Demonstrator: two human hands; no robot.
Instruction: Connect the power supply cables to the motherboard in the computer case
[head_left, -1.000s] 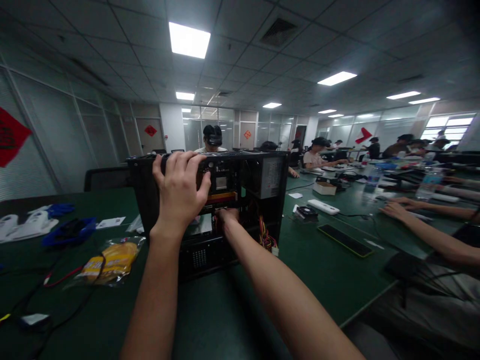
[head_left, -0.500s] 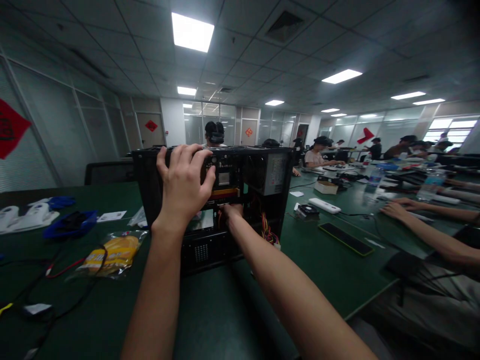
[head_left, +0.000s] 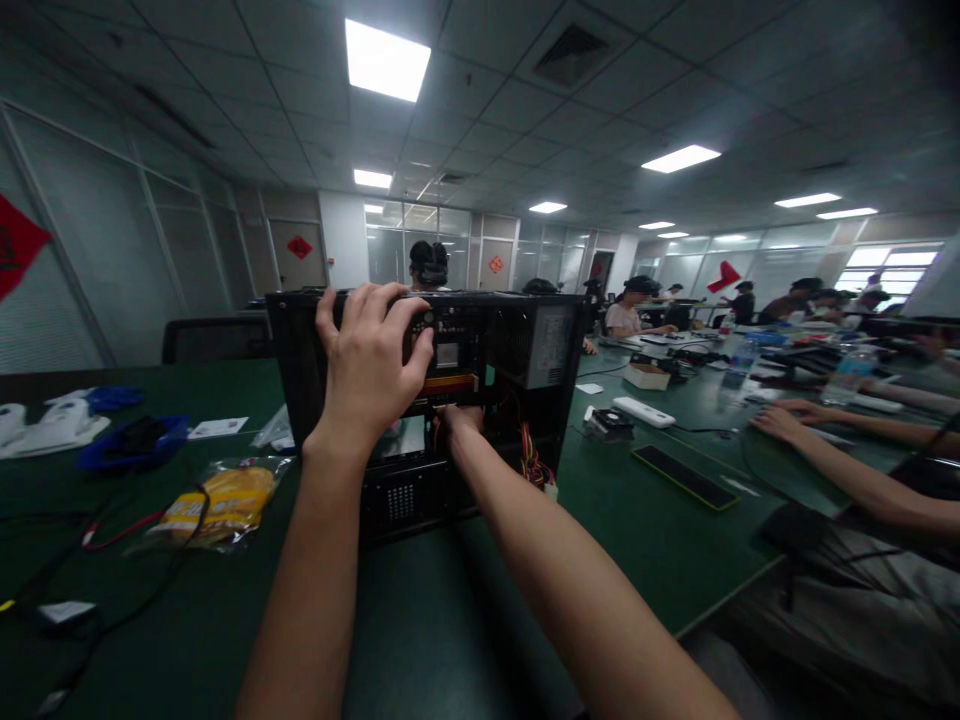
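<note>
A black computer case (head_left: 577, 400) stands on the green table (head_left: 420, 620) with its side open toward me. Over its top edge, the fingers of my left hand (head_left: 373, 350) are hooked, the thumb lying inside, so the hand grips the case. My right hand (head_left: 463, 425) reaches into the lower middle, below the motherboard (head_left: 454, 352); its fingers are bent together, and what they hold is hidden. At the upper right of the case sits the power supply (head_left: 550, 347). Colored cables (head_left: 534, 462) hang below it.
On the left lie a yellow item in a clear bag (head_left: 221, 505), a blue tray (head_left: 135, 445) and white gloves (head_left: 52, 428). A white power strip (head_left: 643, 412) and a black strip with a yellow edge (head_left: 684, 477) lie right. A co-worker's hands (head_left: 784, 420) rest farther right.
The view has shifted slightly. My left hand keeps its place on the case's top edge; my right hand stays inside, its wrist turned slightly and moved a little left.
</note>
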